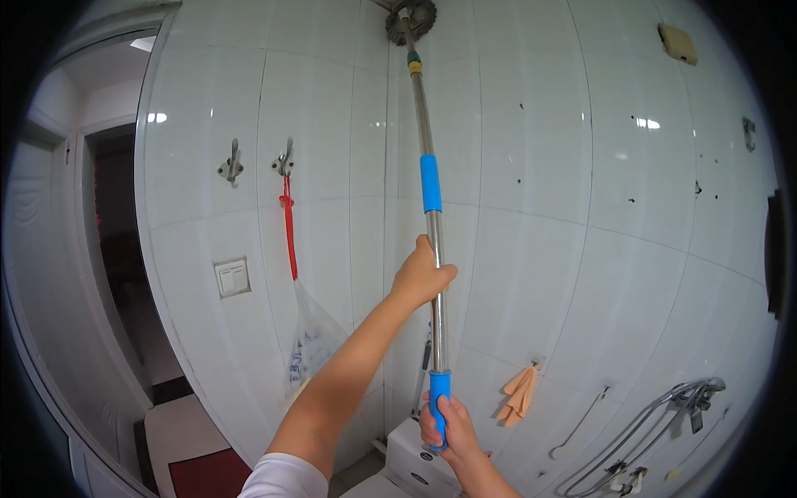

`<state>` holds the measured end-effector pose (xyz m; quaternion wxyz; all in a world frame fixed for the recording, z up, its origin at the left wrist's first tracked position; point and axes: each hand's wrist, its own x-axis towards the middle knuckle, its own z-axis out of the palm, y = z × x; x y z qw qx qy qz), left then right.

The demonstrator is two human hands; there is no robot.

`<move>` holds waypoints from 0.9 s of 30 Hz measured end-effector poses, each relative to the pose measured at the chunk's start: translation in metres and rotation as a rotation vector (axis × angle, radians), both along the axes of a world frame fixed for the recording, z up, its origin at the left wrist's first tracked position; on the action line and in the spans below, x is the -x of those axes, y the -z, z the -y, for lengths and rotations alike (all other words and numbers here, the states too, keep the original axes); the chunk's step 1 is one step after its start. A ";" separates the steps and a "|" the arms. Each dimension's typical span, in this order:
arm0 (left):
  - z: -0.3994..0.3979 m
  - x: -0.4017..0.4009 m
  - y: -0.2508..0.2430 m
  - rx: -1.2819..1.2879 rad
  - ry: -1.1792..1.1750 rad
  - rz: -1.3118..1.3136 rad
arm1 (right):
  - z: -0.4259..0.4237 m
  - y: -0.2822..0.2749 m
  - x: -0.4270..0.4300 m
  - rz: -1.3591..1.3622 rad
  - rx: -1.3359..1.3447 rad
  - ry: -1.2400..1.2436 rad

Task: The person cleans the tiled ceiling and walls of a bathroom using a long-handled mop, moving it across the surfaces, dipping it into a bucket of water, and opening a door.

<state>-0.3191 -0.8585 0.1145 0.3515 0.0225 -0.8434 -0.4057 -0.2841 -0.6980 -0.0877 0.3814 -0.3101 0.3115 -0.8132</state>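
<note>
My left hand [423, 274] is wrapped around the metal shaft of a long telescopic mop [422, 118], between its two blue grips. Lower down, my right hand [452, 426] holds the blue end handle [439, 387]. The pole rises steeply away from me along the wall corner. At its far end a round grey fringed mop head [411, 23] is up in the corner near the ceiling, its upper part cut off by the picture's edge. A green and yellow collar [415, 64] joins the pole's sections.
Metal hooks [231, 164] are on the left tiled wall; a plastic bag [314, 339] hangs by a red strap. Near them are a light switch [232, 277] and doorway. Below stands a white toilet [408, 457]. An orange cloth [518, 395] and handheld shower [700, 389] hang right.
</note>
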 end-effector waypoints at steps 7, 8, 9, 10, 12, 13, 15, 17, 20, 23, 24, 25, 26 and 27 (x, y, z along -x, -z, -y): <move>0.034 -0.013 -0.008 0.015 0.082 -0.050 | 0.035 -0.010 -0.023 0.032 0.020 0.025; 0.037 -0.015 -0.009 0.015 0.108 -0.051 | 0.038 -0.010 -0.024 0.018 0.011 0.026; 0.042 -0.017 -0.010 0.015 0.111 -0.049 | 0.042 -0.012 -0.028 0.005 -0.001 0.025; 0.048 -0.020 -0.013 0.043 0.068 -0.029 | 0.046 -0.014 -0.033 0.007 -0.001 0.029; 0.054 -0.023 -0.021 0.071 0.033 -0.007 | 0.055 -0.020 -0.046 -0.003 -0.024 0.042; 0.055 -0.025 -0.026 0.079 -0.095 -0.075 | 0.061 -0.020 -0.051 -0.001 -0.025 0.050; 0.057 -0.030 -0.036 0.084 -0.219 -0.146 | 0.071 -0.021 -0.059 -0.031 0.010 -0.033; 0.059 -0.035 -0.044 -0.029 -0.087 -0.120 | 0.067 -0.024 -0.065 -0.025 0.011 -0.036; 0.055 -0.041 -0.040 -0.053 0.008 -0.090 | 0.058 -0.022 -0.075 -0.019 0.001 -0.018; 0.049 -0.046 -0.031 -0.051 0.051 -0.064 | 0.048 -0.013 -0.089 -0.018 -0.030 0.048; 0.047 -0.049 -0.028 -0.049 0.057 -0.066 | 0.046 -0.010 -0.093 -0.022 -0.052 0.084; 0.044 -0.052 -0.025 -0.041 0.069 -0.071 | 0.044 -0.007 -0.096 -0.024 -0.051 0.090; 0.042 -0.053 -0.024 -0.034 0.081 -0.076 | 0.044 -0.004 -0.098 -0.003 -0.052 0.118; 0.045 -0.052 -0.024 -0.032 0.081 -0.077 | 0.045 -0.004 -0.102 0.018 -0.053 0.140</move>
